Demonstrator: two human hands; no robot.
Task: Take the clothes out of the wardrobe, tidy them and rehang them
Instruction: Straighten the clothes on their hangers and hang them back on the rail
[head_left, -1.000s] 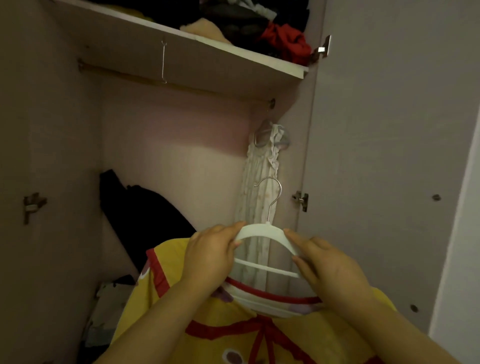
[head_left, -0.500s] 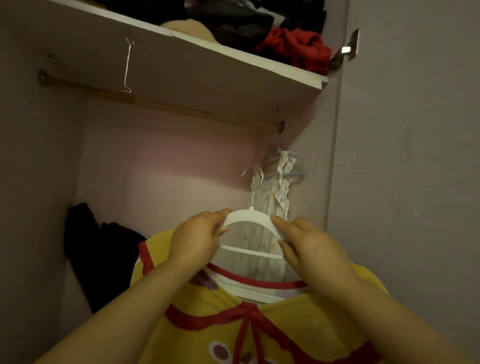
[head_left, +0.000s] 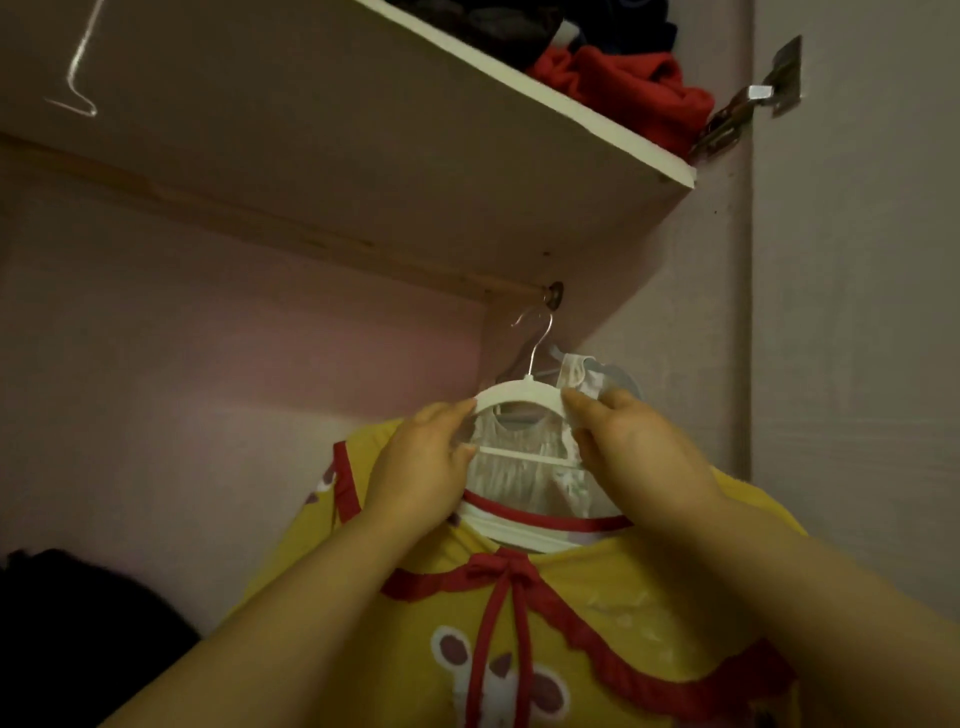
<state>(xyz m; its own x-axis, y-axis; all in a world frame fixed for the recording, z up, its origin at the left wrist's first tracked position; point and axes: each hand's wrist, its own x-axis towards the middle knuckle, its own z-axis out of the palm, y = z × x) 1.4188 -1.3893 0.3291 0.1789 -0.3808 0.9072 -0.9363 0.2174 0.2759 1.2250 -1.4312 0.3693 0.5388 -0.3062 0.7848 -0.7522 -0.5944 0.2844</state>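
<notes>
Yellow cloth with red trim and a red bow fills the lower middle of the view: a dress (head_left: 597, 623) draped on a white hanger (head_left: 519, 392) and held up inside the wardrobe (head_left: 234, 389). The left hand (head_left: 421, 467) has its grip clamped on the hanger's left shoulder, and the right hand (head_left: 639, 457) has its grip clamped on the right shoulder, fingers curled over the top edge. The hanger's metal hook (head_left: 540, 338) points up just beneath the right end of the wooden rail (head_left: 260, 223); whether it touches the rail cannot be told. Behind the hanger a pale frilly garment (head_left: 524, 467) hangs at that same end of the rail. Above the rail runs a shelf (head_left: 467, 156) carrying a red bundle (head_left: 623, 88) among darker clothes. Black clothing (head_left: 78, 623) lies low on the left, a bare wire hook (head_left: 78, 67) shows at the top left, and a metal hinge (head_left: 748, 104) sits on the open door (head_left: 857, 312) at the right
</notes>
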